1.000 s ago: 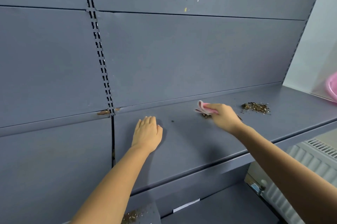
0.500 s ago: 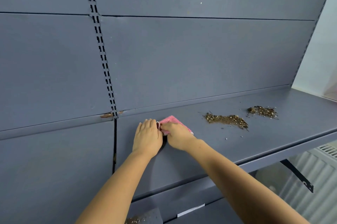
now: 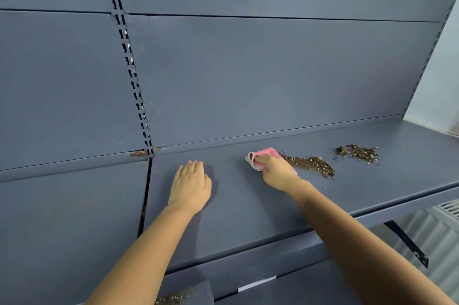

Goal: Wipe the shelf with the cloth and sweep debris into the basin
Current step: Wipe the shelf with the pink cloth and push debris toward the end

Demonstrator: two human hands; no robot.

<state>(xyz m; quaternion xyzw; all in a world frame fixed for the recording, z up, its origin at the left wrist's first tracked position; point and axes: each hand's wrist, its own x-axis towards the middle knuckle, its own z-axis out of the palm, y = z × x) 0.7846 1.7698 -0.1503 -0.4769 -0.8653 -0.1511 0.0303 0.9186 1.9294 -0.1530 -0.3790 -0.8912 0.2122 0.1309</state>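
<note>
Cloth (image 3: 267, 155), pink and bunched, is clenched in the right hand (image 3: 278, 173), touching the debris (image 3: 310, 164) just beside it; left hand (image 3: 190, 186) lies flat, fingers spread, on the shelf (image 3: 248, 205).

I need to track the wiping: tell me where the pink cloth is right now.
In the head view, the pink cloth is bunched under the right hand on the shelf, right of centre, touching the left end of the nearer debris pile.
</note>
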